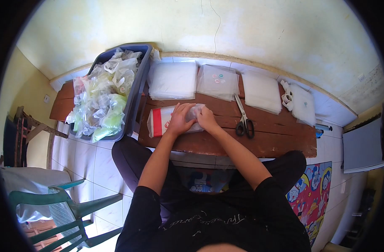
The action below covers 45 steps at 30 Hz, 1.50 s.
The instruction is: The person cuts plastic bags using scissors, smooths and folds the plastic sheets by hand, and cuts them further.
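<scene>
A clear plastic bag (pixel 157 123) with a red band and red lettering lies flat on the brown wooden table. My left hand (pixel 180 119) rests on top of it, fingers stretched out and thumb pointing toward the other hand. At the bag's right end, my right hand (pixel 206 119) is closed on the crumpled clear plastic, its fingertips pinched together. To the right lie scissors (pixel 243 119) with black handles, blades spread slightly and pointing toward the wall. What lies under my left palm is hidden.
A grey tub (pixel 139 90) piled with crumpled plastic bags (pixel 108 90) stands at left. Stacks of clear plastic sheets (pixel 173 80) line the table's back edge, with a white bundle (pixel 287 95) among them. A green chair (pixel 80 210) is at lower left; a colourful mat (pixel 316 189) lies right.
</scene>
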{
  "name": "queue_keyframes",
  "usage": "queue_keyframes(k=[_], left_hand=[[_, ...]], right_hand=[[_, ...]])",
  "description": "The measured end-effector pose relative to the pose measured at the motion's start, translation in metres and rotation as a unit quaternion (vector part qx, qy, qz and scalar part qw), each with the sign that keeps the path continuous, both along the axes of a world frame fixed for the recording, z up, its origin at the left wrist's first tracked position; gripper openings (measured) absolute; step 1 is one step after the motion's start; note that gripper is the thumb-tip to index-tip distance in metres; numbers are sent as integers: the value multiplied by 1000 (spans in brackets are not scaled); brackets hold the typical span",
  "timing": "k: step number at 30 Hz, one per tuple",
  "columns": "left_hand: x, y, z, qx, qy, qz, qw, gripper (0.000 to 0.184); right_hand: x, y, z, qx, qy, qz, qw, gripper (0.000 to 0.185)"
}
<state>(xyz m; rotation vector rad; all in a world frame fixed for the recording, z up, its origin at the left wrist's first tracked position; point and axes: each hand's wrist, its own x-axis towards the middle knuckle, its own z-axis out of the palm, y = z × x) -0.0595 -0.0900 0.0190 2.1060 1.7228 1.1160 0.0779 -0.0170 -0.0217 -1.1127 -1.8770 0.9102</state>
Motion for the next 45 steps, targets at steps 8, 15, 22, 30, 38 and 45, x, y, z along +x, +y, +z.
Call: queue_keyframes(k=[8,15,22,30,38,45], left_hand=[[-2,2,-3,-10,-5,7,1000,62],[-4,3,-3,14,-15,7,1000,60],[-5,3,-4,5,-13,9,1000,56],[-9,6,-14,-34,-15,17,999,52],[-7,5,-11,-50,-19,22,998,50],[4,6,-3,5,-9,30,1000,52]], right_hand=[[12,-10,32,-19,-25,17,999,24],[5,-13,31,-22,-37,-16,999,23],[9,-6,22,-27,55,-15,998,22],[28,4,29,-2,55,-129,990,22],[42,12,20,-122,72,-125,982,26],[33,4,2,-260,145,-18,954,25]])
